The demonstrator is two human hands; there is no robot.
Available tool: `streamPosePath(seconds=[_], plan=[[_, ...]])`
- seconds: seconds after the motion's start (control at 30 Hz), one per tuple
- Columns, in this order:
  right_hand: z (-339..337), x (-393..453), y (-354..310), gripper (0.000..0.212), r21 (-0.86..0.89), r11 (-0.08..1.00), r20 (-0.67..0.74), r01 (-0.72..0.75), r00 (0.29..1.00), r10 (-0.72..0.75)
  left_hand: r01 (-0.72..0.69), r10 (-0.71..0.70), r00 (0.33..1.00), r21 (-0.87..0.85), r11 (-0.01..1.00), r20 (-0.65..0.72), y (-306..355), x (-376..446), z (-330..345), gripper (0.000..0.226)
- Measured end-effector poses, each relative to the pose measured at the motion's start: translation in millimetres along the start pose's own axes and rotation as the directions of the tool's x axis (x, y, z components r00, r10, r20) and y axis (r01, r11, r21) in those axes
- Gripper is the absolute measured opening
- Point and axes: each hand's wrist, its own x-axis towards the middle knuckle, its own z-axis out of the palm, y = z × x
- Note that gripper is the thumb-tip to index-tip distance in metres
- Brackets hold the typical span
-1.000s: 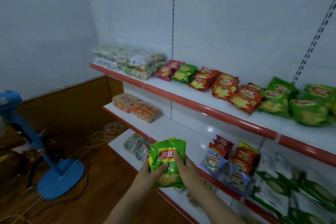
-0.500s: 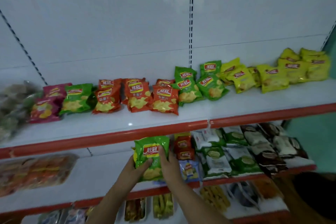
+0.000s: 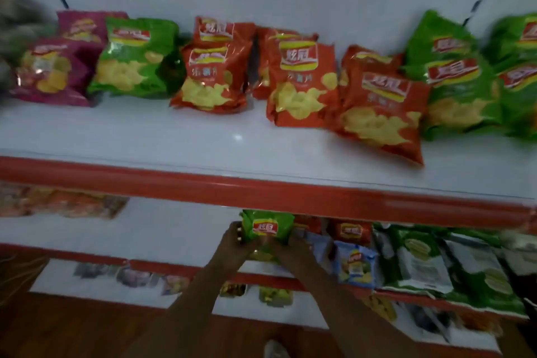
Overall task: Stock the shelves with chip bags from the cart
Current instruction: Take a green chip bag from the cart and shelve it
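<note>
I hold one green chip bag (image 3: 266,227) between both hands, just under the red front edge of the upper shelf (image 3: 261,192). My left hand (image 3: 235,244) grips its left side and my right hand (image 3: 290,247) grips its right side. Rows of bags lie on the upper shelf: purple bags (image 3: 52,67) at the left, a green bag (image 3: 136,58), several red bags (image 3: 302,84) in the middle, more green bags (image 3: 456,78) at the right. The picture is blurred. The cart is out of view.
The middle shelf (image 3: 174,229) holds orange packs (image 3: 64,203) at the left, small red and blue bags (image 3: 354,264) beside my hands, and green-white bags (image 3: 436,264) at the right. A lower shelf (image 3: 96,288) carries more packs. The floor (image 3: 72,328) is brown wood.
My view has moved closer to the shelves and turned slightly left. Both hands still hold the green bag, which now sits higher, just below the upper shelf's edge.
</note>
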Motion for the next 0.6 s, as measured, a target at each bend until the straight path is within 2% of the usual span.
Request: streamPosePath(seconds=[0.03, 0.1, 0.23, 0.37, 0.43, 0.53, 0.6], plan=[[4.1, 17.0, -1.2, 0.019, -0.022, 0.999, -0.027, -0.034, 0.999, 0.033, 0.001, 0.000, 1.000, 0.011, 1.000, -0.028, -9.2, 18.5, -1.9, 0.042], [8.9, 53.4, 4.0, 0.024, -0.094, 0.992, -0.075, -0.086, 0.994, 0.079, -0.007, 0.007, 0.999, 0.006, 1.000, -0.046, -23.5, 52.9, -3.8, 0.040], [11.4, 119.0, 11.1, 0.025, -0.202, 0.977, -0.125, -0.068, 0.991, 0.043, -0.063, 0.063, 0.994, 0.003, 0.998, -0.092, -40.7, 120.1, -5.7, 0.031], [5.5, 169.1, 1.5, 0.057, -0.367, 0.930, -0.196, 0.038, 0.974, -0.117, -0.103, 0.096, 0.985, -0.039, 0.994, -0.145, -66.6, 165.8, 2.4, 0.042], [4.3, 183.9, 3.2, 0.055, -0.466, 0.881, -0.207, 0.087, 0.957, -0.204, -0.114, 0.103, 0.986, -0.084, 0.990, -0.133, -76.6, 178.4, 12.7, 0.050], [2.3, 186.3, 6.2, 0.044, -0.653, 0.740, -0.169, 0.159, 0.922, -0.348, -0.082, 0.075, 0.995, -0.137, 0.987, -0.059, -81.0, 181.7, 29.5, 0.066], [-0.7, 179.3, 7.1, 0.039, -0.719, 0.673, -0.146, 0.176, 0.908, -0.393, -0.075, 0.066, 0.996, -0.168, 0.983, -0.062, -85.7, 186.7, 39.9, 0.084]])
